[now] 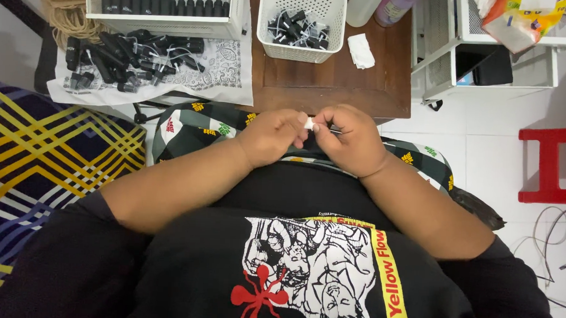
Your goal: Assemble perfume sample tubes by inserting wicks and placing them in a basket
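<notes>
My left hand (272,137) and my right hand (352,139) meet over my lap, just in front of the brown wooden table's (336,85) near edge. Both pinch a small white piece (309,123) between their fingertips; most of it is hidden by the fingers. On a patterned white cloth (229,69) at the left of the table lies a pile of small black plastic parts (123,56). A white perforated basket (300,25) on the table holds several black parts with white wires.
A white tray (166,11) with a row of black parts stands at the back left. A crumpled white tissue (361,50) lies on the table. A white wire shelf (487,53) and a red stool (549,165) are at the right, a striped mat (51,163) at the left.
</notes>
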